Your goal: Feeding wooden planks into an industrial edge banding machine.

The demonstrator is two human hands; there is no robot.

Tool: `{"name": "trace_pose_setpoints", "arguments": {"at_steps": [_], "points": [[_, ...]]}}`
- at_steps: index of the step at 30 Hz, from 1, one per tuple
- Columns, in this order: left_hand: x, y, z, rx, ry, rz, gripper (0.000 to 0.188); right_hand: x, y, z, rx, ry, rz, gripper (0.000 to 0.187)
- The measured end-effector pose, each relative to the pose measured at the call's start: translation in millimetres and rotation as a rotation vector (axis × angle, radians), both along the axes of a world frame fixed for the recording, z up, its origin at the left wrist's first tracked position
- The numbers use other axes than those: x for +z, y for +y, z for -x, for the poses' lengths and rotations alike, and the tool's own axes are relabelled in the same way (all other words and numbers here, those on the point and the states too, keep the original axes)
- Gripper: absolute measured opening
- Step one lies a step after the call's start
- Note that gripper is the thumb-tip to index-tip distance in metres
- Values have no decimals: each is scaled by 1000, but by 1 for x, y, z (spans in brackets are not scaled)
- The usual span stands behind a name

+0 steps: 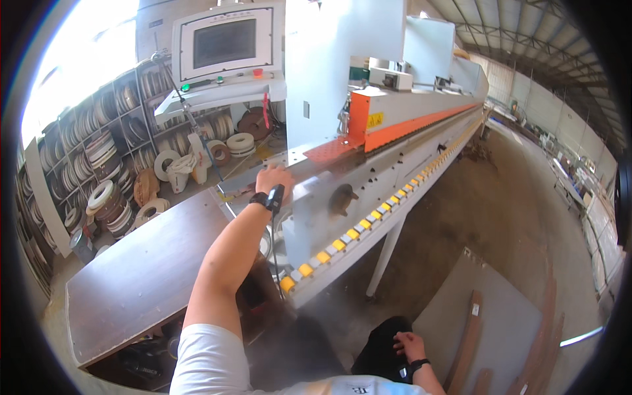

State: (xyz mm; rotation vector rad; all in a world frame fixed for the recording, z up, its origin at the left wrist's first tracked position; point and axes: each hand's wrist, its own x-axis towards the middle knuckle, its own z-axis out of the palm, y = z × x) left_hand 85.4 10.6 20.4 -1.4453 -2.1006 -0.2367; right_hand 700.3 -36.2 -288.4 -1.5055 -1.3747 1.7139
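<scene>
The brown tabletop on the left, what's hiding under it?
Under the brown tabletop, the open front shows dark, jumbled things, too dim to name. The top covers whatever sits farther back.

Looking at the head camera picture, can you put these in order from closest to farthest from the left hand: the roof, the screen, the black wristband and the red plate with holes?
From the left hand:
1. Black wristband, on that arm's wrist
2. Red plate, just to its right
3. Screen, up and to the left
4. Roof, far off, upper right
</scene>
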Motion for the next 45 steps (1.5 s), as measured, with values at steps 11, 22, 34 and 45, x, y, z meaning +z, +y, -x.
{"name": "trace_pose_setpoints", "arguments": {"at_steps": [11,22,34,45], "points": [[15,21,-7,-411,71,243,33,31,-54,-153,-339,-318,-320,23],[-22,47,141,-259,120,171,34,-17,-249,-373,-733,-1409,-21,53],[-27,28,132,-176,98,211,28,9,-252,-391,-762,-1516,138,60],[8,8,116,-210,93,57,36,176,-141,-334,-1140,-854,-926,68]]}}
